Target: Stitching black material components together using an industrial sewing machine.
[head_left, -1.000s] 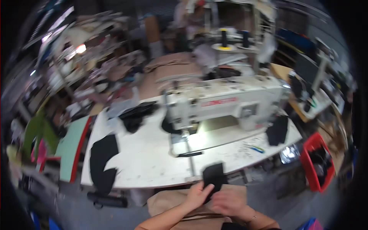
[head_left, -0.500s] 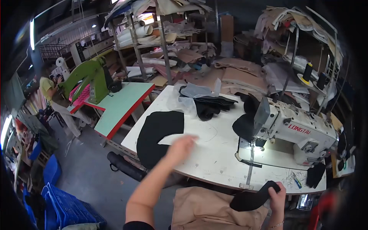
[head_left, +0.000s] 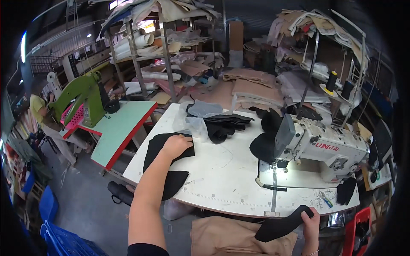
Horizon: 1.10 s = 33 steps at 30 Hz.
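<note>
My left hand point(head_left: 178, 146) rests on a curved black fabric piece point(head_left: 154, 147) at the left of the white sewing table point(head_left: 213, 170). Its fingers are a little bent and apart over the cloth, near the piece's right end. The lower part of the curved black fabric sticks out past my forearm, over the front edge. At the lower right, my right hand point(head_left: 311, 224) pinches one end of a black fabric strip point(head_left: 279, 226), which hangs over a beige cloth on my lap point(head_left: 218, 234).
A white sewing machine point(head_left: 324, 149) with its lamp lit stands at the right, snips point(head_left: 326, 199) before it. Black pieces with clear plastic point(head_left: 205, 111) lie at the back. A green press point(head_left: 87, 100) stands left, with a person point(head_left: 40, 111) beyond. A red bin point(head_left: 358, 230) is lower right.
My left hand has moved left and away from me, from above the bare tabletop onto the curved black fabric. The right hand still holds the strip. The whole view has shifted slightly.
</note>
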### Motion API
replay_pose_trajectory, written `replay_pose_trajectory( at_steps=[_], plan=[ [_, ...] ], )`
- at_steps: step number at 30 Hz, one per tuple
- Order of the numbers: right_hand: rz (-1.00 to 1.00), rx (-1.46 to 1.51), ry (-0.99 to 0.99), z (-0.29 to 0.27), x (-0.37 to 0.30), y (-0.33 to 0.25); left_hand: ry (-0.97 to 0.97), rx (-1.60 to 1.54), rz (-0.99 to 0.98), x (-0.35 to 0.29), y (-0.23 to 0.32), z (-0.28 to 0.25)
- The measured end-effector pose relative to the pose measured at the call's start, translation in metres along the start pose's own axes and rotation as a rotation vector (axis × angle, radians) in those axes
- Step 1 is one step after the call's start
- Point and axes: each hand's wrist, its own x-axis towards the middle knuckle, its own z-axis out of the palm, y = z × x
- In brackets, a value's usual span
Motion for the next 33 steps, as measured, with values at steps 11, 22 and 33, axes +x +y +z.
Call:
replay_pose_trajectory(
  at_steps=[11,22,33],
  plan=[
    [-0.041,0.095,-0.157,0.014,0.015,-0.002,1.283,-1.155,-0.881,-0.054,-0.079,-0.042],
    [0.069,0.036,-0.313,-0.051,0.007,-0.023,1.020,-0.324,-0.230,-0.115,-0.013,-0.241],
    [-0.067,-0.334,-0.697,0.007,0.081,-0.050,0.068,-0.938,-0.145,-0.030,0.124,-0.248]
  ],
)
